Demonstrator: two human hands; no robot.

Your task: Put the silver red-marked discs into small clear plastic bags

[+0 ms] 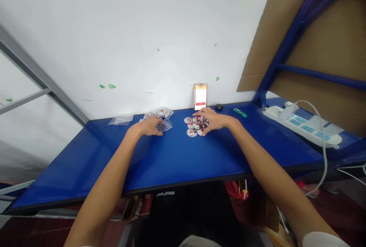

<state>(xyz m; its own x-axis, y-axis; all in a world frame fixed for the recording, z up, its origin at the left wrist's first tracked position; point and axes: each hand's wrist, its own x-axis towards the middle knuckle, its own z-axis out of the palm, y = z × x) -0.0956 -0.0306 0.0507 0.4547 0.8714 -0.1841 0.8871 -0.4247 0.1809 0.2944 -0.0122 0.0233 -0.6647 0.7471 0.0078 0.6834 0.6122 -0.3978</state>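
A heap of round silver-and-red discs [192,133] lies on our blue table [177,155]; our right hand [212,119] curves around its right side, well spread. Our left hand [150,126] bends over a small clear bag of dark pieces [167,125]; we cannot tell whether it pinches. Bagged discs [162,112] lie just behind it, and we see a phone [200,97] upright by the wall [177,67].

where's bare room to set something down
Bare: the tabletop between the left forearm and right forearm, nearer than the discs; its near part left of left forearm; the stretch between right forearm and power strip. Crowded: toward the wall, bags by the left hand, discs by the right hand.
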